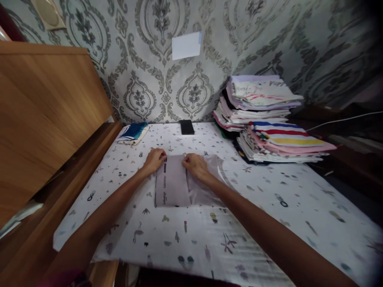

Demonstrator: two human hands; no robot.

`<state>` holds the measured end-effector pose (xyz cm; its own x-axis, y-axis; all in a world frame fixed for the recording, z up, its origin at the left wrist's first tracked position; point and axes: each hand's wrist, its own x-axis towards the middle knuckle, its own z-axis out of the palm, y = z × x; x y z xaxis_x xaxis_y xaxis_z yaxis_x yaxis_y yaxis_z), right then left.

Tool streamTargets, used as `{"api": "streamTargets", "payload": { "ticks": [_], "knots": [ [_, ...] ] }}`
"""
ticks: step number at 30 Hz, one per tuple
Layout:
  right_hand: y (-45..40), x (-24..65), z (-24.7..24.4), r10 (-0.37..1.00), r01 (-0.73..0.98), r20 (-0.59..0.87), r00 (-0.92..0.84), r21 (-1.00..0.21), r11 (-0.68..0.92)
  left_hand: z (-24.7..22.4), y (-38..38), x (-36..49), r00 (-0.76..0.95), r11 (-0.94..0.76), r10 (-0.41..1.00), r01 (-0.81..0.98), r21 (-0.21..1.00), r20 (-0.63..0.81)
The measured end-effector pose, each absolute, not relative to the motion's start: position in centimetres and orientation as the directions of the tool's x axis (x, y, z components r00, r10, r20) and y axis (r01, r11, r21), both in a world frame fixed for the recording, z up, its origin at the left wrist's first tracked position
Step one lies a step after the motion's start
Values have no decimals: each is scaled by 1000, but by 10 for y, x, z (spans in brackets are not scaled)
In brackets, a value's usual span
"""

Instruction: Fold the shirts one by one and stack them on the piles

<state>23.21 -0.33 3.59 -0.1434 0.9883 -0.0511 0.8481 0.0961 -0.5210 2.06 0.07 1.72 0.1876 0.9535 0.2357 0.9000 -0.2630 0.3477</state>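
Note:
A greyish-mauve cloth with dark printed lettering lies partly folded on the white patterned sheet. The folded panel is on its left, and a looser single part spreads to the right. My left hand pinches the cloth at its far left corner. At the far edge of the folded panel, my right hand has its fingers closed on the fabric, with the wrist over the looser part.
Two stacks of folded clothes, one with a striped top piece and a taller one, stand at the back right. A black phone and a small folded blue cloth lie near the wall. Wooden furniture borders the left.

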Motion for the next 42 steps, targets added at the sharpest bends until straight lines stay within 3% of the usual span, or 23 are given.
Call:
{"api": "streamTargets", "payload": {
  "ticks": [4,9,13,17,24,37,42],
  "knots": [
    [4,233,34,986,822,-40,-160,-558,111,15,3,27,207,-286,945,898,336,252],
    [2,245,33,979,773,23,-204,-610,175,20,11,52,388,-461,876,847,264,286],
    [-12,258,27,969,727,29,-245,-655,203,20,19,69,441,-500,861,824,267,253],
    [-26,262,22,958,663,-5,-288,-723,195,17,21,71,435,-493,868,813,309,238],
    [-31,252,28,980,701,-1,-197,-699,141,13,23,71,366,-427,903,816,390,223],
    [-34,257,25,966,640,46,-253,-741,203,16,26,76,324,-364,931,852,377,166],
    [-33,256,24,980,688,43,-192,-706,166,16,28,75,328,-360,933,857,369,149]
  ]
}}
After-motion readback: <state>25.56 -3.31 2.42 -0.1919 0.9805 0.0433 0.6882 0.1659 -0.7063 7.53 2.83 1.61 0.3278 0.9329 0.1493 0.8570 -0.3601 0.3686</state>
